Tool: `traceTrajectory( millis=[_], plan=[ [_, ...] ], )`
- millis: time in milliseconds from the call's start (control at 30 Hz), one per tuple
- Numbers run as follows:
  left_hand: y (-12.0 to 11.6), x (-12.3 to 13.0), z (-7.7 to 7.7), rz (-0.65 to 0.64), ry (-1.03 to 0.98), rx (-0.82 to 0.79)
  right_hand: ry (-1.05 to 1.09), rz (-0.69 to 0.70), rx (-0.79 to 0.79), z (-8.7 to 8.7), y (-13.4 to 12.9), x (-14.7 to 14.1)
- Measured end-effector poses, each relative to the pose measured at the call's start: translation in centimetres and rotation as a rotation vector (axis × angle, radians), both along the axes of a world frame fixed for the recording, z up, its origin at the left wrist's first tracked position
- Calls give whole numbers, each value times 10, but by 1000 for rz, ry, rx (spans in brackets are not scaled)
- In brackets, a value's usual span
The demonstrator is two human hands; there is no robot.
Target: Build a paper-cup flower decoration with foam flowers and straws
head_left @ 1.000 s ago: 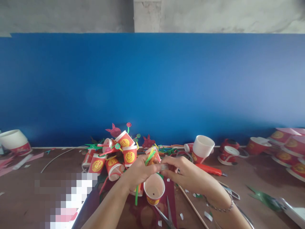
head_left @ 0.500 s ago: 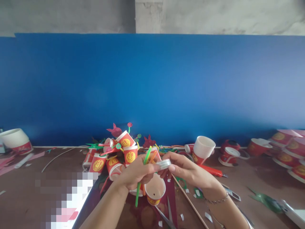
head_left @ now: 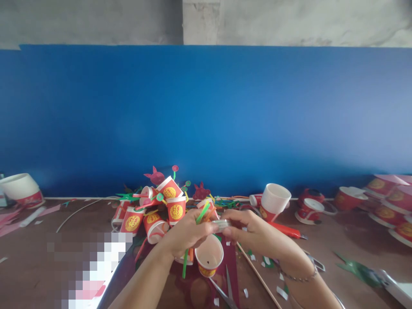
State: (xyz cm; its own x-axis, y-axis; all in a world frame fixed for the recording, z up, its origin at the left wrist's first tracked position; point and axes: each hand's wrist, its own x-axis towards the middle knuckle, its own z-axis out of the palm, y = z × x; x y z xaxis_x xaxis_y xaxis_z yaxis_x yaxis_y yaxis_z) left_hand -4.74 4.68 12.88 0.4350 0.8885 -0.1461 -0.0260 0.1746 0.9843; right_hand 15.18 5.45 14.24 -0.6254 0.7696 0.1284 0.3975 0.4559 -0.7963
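My left hand (head_left: 188, 231) is closed round a few drinking straws, a green straw (head_left: 185, 264) that sticks out below and above the fingers and an orange straw (head_left: 210, 211) beside it. Between both hands is a small whitish roll of tape (head_left: 221, 224), its left end in my left fingertips. The fingers of my right hand (head_left: 249, 229) pinch its right side; some fingertips are hidden. Just below the hands stands an open paper cup (head_left: 209, 253) with a small dark hole in its bottom.
Red paper-cup figures (head_left: 167, 206) are heaped at the left. Scissors (head_left: 225, 292), a wooden stick (head_left: 257, 270) and paper scraps lie in front. At the right are a cup stack (head_left: 276, 199), a red utility knife (head_left: 285, 230) and green-tipped pliers (head_left: 363, 272). A blue panel (head_left: 206, 120) closes the back.
My right hand has shifted slightly down and turned about the roll of tape, which now lies more level. My left hand keeps the straws, tilted a little to the right.
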Motion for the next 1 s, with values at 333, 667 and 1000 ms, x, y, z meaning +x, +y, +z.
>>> traceTrajectory(
  millis=[333, 667, 1000],
  plan=[
    [3, -5, -2, -51, -113, -40, 305, 264, -292, 5, 0, 1],
    [-2, 2, 4, 22, 54, 159, -105, -43, 83, -6, 5, -4],
    [-2, -5, 6, -80, -96, -34, 441, 366, -368, -6, 6, -1]
  ],
)
